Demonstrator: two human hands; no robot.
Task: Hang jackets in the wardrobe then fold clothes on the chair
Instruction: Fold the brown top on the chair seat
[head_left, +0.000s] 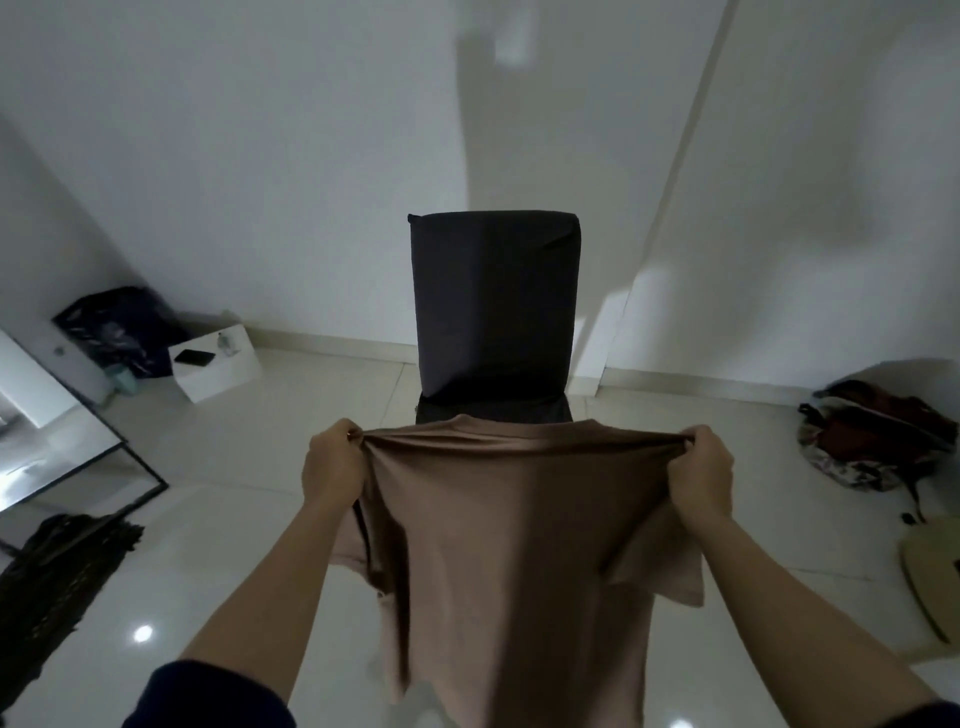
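Note:
A brown T-shirt (519, 545) hangs stretched out in front of me, held up by its shoulders. My left hand (332, 460) grips the left shoulder seam and my right hand (701, 465) grips the right one, fingers curled into the fabric. Both short sleeves droop at the sides. Behind the shirt stands a chair (493, 306) under a dark cover, its back upright against the white wall. The shirt hides most of the seat.
A white box (221, 371) with a phone on it and a black bag (119, 327) sit at the back left. A mirror (62, 452) leans at left above dark cloth (57, 577). A backpack (878, 436) lies at right on the glossy tiled floor.

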